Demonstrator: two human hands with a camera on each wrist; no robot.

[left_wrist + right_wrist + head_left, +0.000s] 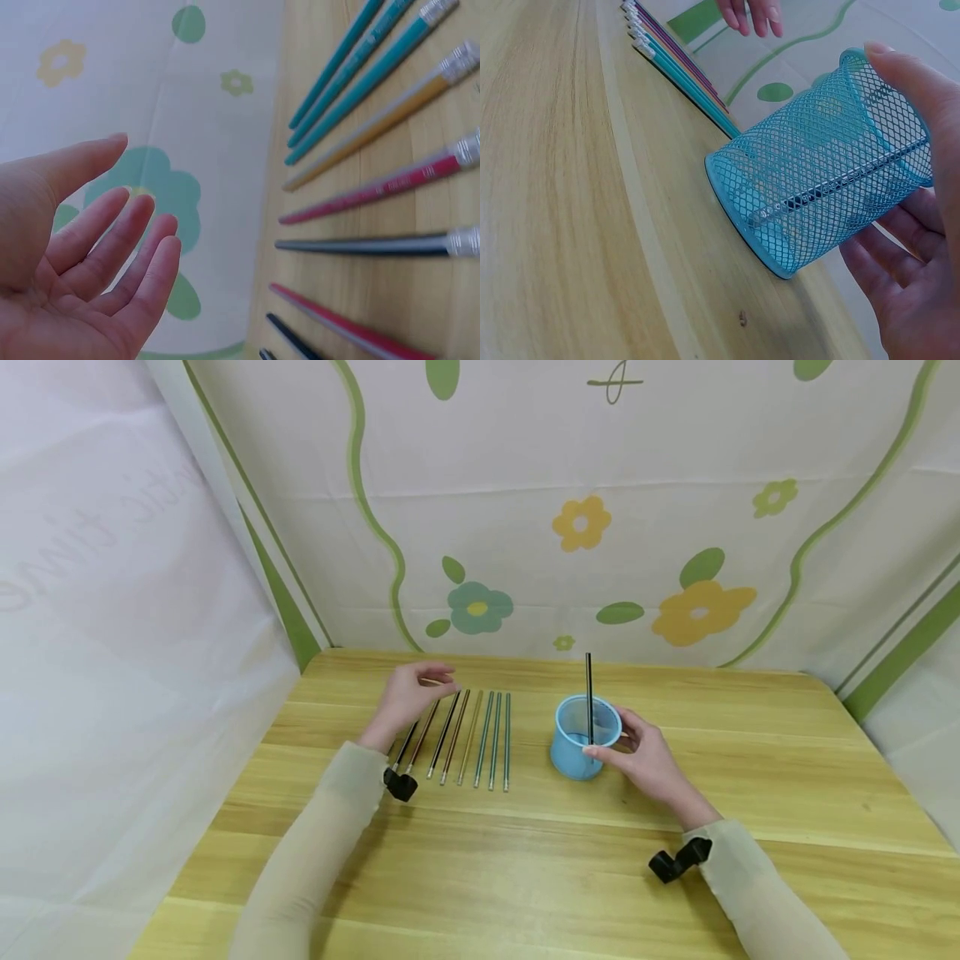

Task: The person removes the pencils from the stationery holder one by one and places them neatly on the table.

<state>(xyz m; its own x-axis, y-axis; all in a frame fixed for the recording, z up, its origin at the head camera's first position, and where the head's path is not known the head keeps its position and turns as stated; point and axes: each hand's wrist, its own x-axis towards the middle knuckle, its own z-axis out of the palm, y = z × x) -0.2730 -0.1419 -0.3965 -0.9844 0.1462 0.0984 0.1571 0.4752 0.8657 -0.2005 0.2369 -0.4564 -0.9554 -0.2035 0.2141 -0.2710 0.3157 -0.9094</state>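
Observation:
A blue mesh pencil cup [567, 762] stands upright on the table, and my right hand [654, 766] grips it around its right side, thumb at the near rim. A dark pencil [588, 681] stands inside the cup, its eraser end at the bottom in the right wrist view. My left hand [407, 700] hovers over the far left end of a row of pencils, fingers loosely bent, holding nothing. The row has teal pencils [494, 739] on the right, a yellow pencil [471, 735], then red pencils [397, 184] and black pencils [360, 246] toward the left.
The pencils lie side by side on the wooden table [510, 877], eraser ends toward the near edge. Behind the table hangs a white flowered cloth [525, 568]; another white cloth [135, 693] hangs at the left. A black wrist mount [678, 860] sits on the right sleeve.

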